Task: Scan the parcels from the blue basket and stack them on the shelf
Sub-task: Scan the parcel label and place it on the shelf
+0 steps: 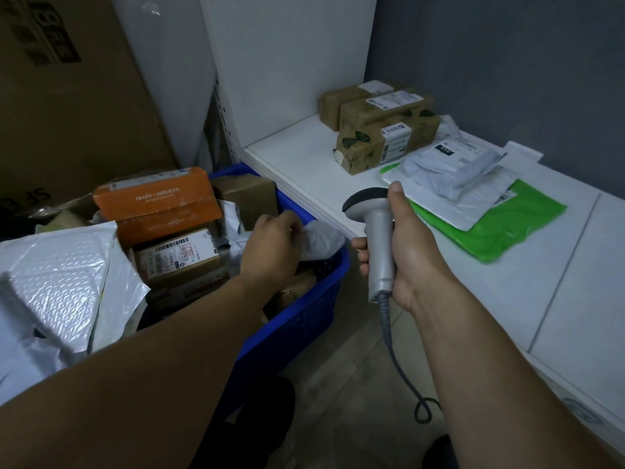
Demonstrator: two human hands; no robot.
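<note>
The blue basket [304, 299] stands on the floor at the left, full of parcels: an orange box [159, 204], a labelled brown box [179, 257], a white bubble mailer [57, 282] and a grey plastic parcel [321, 240]. My left hand [272, 243] reaches into the basket and grips the grey plastic parcel near the right rim. My right hand [402, 252] holds a grey barcode scanner [375, 238] upright beside the basket, its cable hanging down. On the white shelf [304, 164] lie three brown taped parcels [378, 130], white mailers [453, 177] and a green mailer [500, 228].
A large cardboard box [67, 96] stands behind the basket at the left. A white upright panel [287, 62] bounds the shelf at the back left, a grey wall [507, 62] behind it. Bare floor [338, 384] lies between basket and shelf.
</note>
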